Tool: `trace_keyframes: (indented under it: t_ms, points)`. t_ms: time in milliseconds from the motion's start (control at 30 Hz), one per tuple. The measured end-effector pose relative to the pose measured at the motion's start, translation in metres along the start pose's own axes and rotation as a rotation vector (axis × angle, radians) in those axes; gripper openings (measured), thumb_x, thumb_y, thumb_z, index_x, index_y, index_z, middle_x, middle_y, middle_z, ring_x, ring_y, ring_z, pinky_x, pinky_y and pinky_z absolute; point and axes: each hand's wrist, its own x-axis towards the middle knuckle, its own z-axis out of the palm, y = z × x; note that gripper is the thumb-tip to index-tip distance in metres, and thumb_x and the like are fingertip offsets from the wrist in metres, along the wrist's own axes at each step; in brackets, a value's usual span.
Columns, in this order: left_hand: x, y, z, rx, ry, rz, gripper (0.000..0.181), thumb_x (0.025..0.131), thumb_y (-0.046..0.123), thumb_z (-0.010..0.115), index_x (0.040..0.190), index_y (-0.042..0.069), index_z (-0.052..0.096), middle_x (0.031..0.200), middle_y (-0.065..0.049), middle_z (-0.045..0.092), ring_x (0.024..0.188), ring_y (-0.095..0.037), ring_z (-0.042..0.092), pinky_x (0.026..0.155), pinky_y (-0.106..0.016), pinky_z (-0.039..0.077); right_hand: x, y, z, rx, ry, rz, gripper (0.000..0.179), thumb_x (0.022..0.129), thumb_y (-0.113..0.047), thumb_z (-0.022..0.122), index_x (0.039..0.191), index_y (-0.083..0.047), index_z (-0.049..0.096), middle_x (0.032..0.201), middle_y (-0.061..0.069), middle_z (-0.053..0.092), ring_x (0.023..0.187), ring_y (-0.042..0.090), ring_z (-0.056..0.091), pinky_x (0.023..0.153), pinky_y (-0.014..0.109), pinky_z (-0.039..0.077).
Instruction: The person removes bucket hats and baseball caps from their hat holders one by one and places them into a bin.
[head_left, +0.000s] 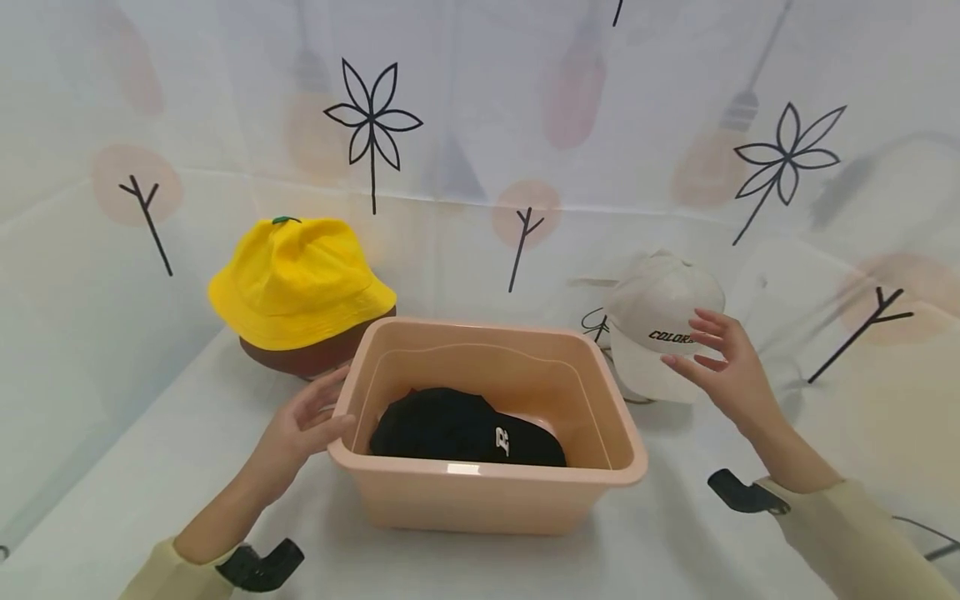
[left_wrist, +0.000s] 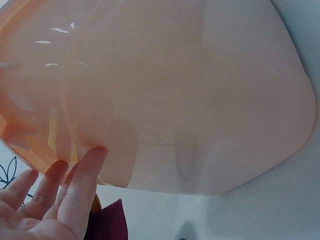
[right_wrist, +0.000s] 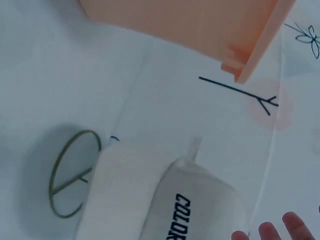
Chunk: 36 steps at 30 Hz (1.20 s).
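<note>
L hand [head_left: 300, 421] rests at peach basin's [head_left: 480, 504] L side; black cap [head_left: 438, 425] w/ white letter lies in basin, just R of that hand. Beyond its fingertips — yellow bucket hat [head_left: 300, 287] on a dark brown base [head_left: 322, 354]. R hand [head_left: 723, 367], fingers apart, is in front of white cap [head_left: 645, 300] marked "COLOR…" — contact unclear. Patterned cloth [head_left: 465, 108] behind both hands; black bits [head_left: 261, 568] nr cuffs.

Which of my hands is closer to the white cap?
Right. Your right hand is near the white cap, overlapping it in the head view; your left hand is across the bin, at its left side.
</note>
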Motion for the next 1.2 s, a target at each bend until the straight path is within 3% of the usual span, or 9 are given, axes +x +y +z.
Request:
trace_keyframes:
  t_ms: [133,267,433,600,733,967,1100,1200]
  points:
    - [0.0,0.0,0.0,0.003,0.005,-0.005,0.064,0.087,0.023,0.064,0.144,0.019,0.034,0.14,-0.013,0.04,0.119,-0.039,0.047,0.085,-0.05,0.048,0.011,0.014,-0.003,0.061,0.044,0.161,0.074,0.088,-0.026,0.065,0.145,-0.011,0.021,0.141,0.021,0.029,0.125,0.034,0.033,0.096,0.036,0.041]
    - [-0.001,0.0,0.0,0.004,0.009,-0.008,0.064,0.087,0.023,0.064,0.143,0.019,0.034,0.14,-0.013,0.04,0.119,-0.039,0.047,0.085,-0.05,0.048,0.024,0.027,-0.003,0.183,0.092,0.313,0.079,0.088,-0.033,0.063,0.148,-0.017,0.015,0.149,0.017,0.018,0.134,0.036,0.02,0.102,0.059,0.026]
    - [0.0,-0.002,0.001,0.001,0.014,-0.005,0.064,0.087,0.022,0.064,0.143,0.018,0.035,0.14,-0.013,0.04,0.118,-0.04,0.047,0.085,-0.049,0.048,0.038,0.043,0.001,0.272,0.173,0.422,0.083,0.085,-0.036,0.065,0.148,-0.028,0.012,0.154,0.006,0.008,0.138,0.032,0.009,0.107,0.057,0.017]
    - [0.0,-0.002,0.001,0.009,0.023,-0.005,0.064,0.087,0.023,0.064,0.143,0.018,0.035,0.14,-0.013,0.039,0.119,-0.04,0.047,0.085,-0.049,0.048,0.054,0.058,0.004,0.305,0.216,0.468,0.089,0.082,-0.036,0.068,0.147,-0.033,0.007,0.155,0.001,-0.003,0.138,0.03,0.003,0.11,0.051,0.014]
    - [0.0,-0.001,0.002,0.015,0.029,-0.005,0.064,0.086,0.023,0.064,0.143,0.018,0.035,0.141,-0.013,0.039,0.119,-0.04,0.046,0.085,-0.05,0.048,0.066,0.068,0.002,0.373,0.188,0.506,0.095,0.081,-0.035,0.071,0.147,-0.036,0.002,0.154,0.0,-0.013,0.139,0.03,-0.002,0.108,0.056,0.011]
    - [0.0,0.0,0.003,0.004,0.03,-0.026,0.064,0.086,0.024,0.065,0.143,0.02,0.036,0.139,-0.013,0.041,0.118,-0.039,0.047,0.086,-0.049,0.048,0.083,0.081,-0.01,0.521,0.046,0.561,0.101,0.084,-0.029,0.068,0.145,-0.039,-0.013,0.149,0.003,-0.029,0.137,0.029,-0.015,0.099,0.07,0.005]
    - [0.0,-0.001,0.003,0.001,0.03,-0.029,0.064,0.086,0.025,0.065,0.142,0.02,0.036,0.139,-0.013,0.041,0.118,-0.038,0.048,0.086,-0.048,0.048,0.09,0.085,-0.013,0.554,-0.011,0.582,0.104,0.084,-0.028,0.068,0.144,-0.038,-0.017,0.147,0.003,-0.033,0.137,0.027,-0.017,0.097,0.073,0.004]
    - [0.0,-0.001,0.002,-0.001,0.032,-0.025,0.063,0.086,0.024,0.065,0.142,0.02,0.036,0.138,-0.013,0.042,0.118,-0.038,0.048,0.085,-0.048,0.049,0.093,0.085,-0.013,0.564,-0.004,0.602,0.106,0.083,-0.029,0.07,0.143,-0.04,-0.017,0.148,0.002,-0.031,0.138,0.026,-0.015,0.097,0.072,0.007]
